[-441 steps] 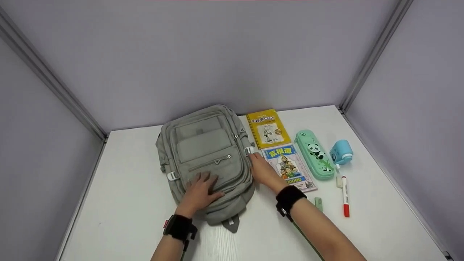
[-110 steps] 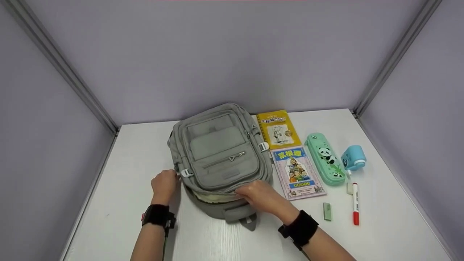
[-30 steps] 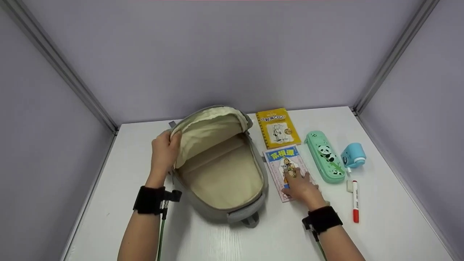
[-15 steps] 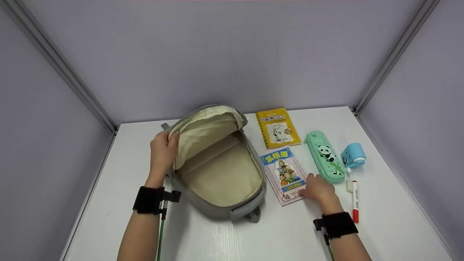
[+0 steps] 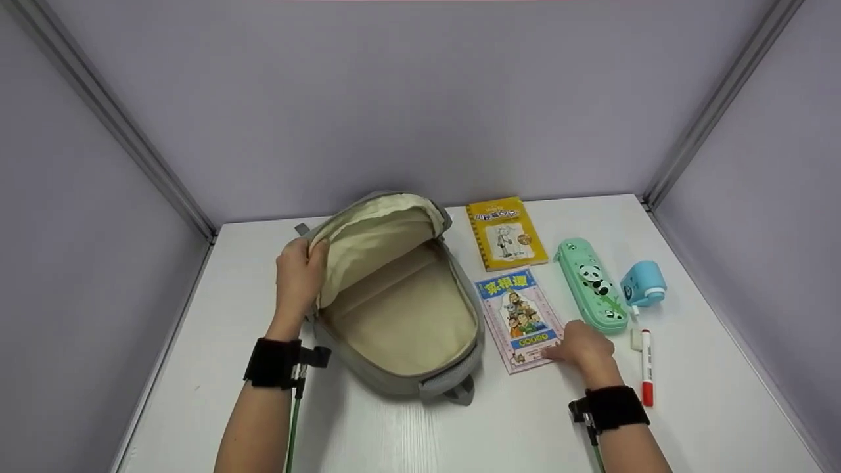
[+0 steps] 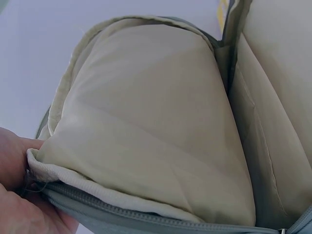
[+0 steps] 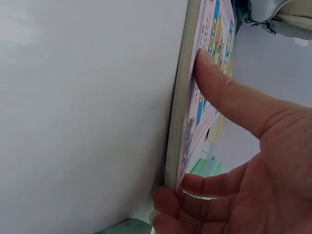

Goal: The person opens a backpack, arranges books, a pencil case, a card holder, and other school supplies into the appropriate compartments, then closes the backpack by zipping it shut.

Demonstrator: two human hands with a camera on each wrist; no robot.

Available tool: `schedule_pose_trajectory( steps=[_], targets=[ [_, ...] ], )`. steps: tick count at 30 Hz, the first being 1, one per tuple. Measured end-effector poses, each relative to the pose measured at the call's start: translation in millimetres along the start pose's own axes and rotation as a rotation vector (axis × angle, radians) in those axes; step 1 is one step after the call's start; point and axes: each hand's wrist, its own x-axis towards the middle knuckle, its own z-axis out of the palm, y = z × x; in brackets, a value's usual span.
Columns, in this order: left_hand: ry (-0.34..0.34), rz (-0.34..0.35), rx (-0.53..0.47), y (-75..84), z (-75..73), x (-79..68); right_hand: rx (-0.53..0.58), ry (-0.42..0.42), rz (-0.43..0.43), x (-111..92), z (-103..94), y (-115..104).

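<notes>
The grey backpack [image 5: 368, 380] lies unzipped on the table, its cream lining exposed. My left hand [image 5: 299, 276] grips the edge of its front panel at the left and holds it raised; in the left wrist view, fingers and thumb of the left hand [image 6: 22, 204] pinch the zipped border. To the right of the bag lies a pink and blue comic book [image 5: 516, 312]. My right hand [image 5: 585, 345] holds its lower right corner. In the right wrist view the thumb presses on the book's cover [image 7: 195, 107] while the other fingers curl at its edge.
A yellow spiral-edged book [image 5: 506, 233] lies behind the comic book. Further right are a green panda pencil case [image 5: 594, 286], a light blue bottle-like item [image 5: 644, 282], a pale eraser [image 5: 636, 339] and a red-capped marker [image 5: 647, 368]. Panels wall the table in.
The backpack was closed, then got unzipped and its front panel lifted by my left hand. My right hand has gone from the comic book's cover to its corner; the book has turned slightly.
</notes>
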Motion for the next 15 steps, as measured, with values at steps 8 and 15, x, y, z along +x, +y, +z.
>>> schedule_pose_trajectory(
  steps=[8, 15],
  targets=[
    [0.01, 0.004, 0.012, -0.5, 1.7, 0.1, 0.034, -0.015, 0.006, 1.0, -3.1, 4.0],
    [0.016, 0.003, 0.019, 0.0, 2.1, -0.3, 0.205, -0.043, -0.026, -8.8, -16.2, 0.1]
  ],
)
